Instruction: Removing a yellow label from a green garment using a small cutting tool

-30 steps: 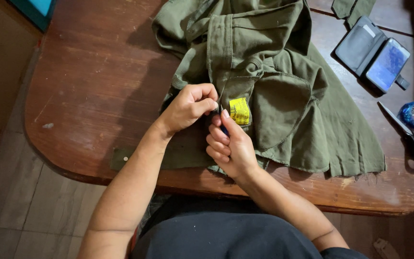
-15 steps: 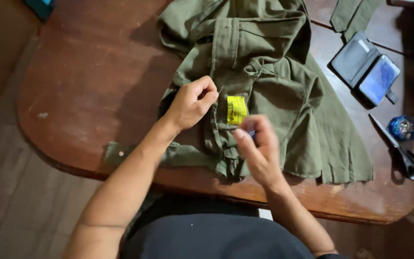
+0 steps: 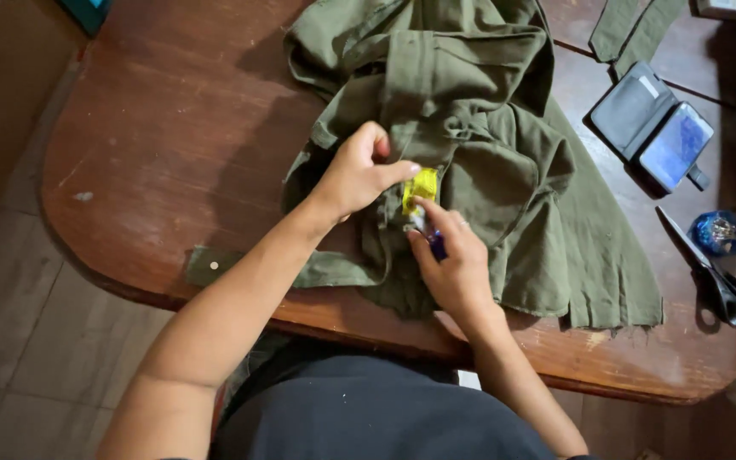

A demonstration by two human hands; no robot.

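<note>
- Near the front edge of the table [image 3: 155,153], a crumpled olive-green garment [image 3: 504,179] lies spread out, its folds bunched where both hands work.
- Left hand [image 3: 355,175] is closed in a narrow pinch on the cloth just beside a small yellow patch [image 3: 422,187], seemingly to keep that spot taut and steady.
- Right hand [image 3: 453,264] curls around a slim purple-handled tool [image 3: 433,243] whose pale tip touches the lower edge of the patch; what kind of tool it is cannot be told.
- Cloth looks like a soft matte weave, with a frayed hem toward the front right edge.
- Dark scissors [image 3: 713,277] lie by the right edge, near a shiny blue round object [image 3: 717,232].
- Farther back on the right rests an open dark wallet case with a phone [image 3: 653,128], flat and glossy.
- Wood is reddish, worn and scuffed, with a rounded front left corner.
</note>
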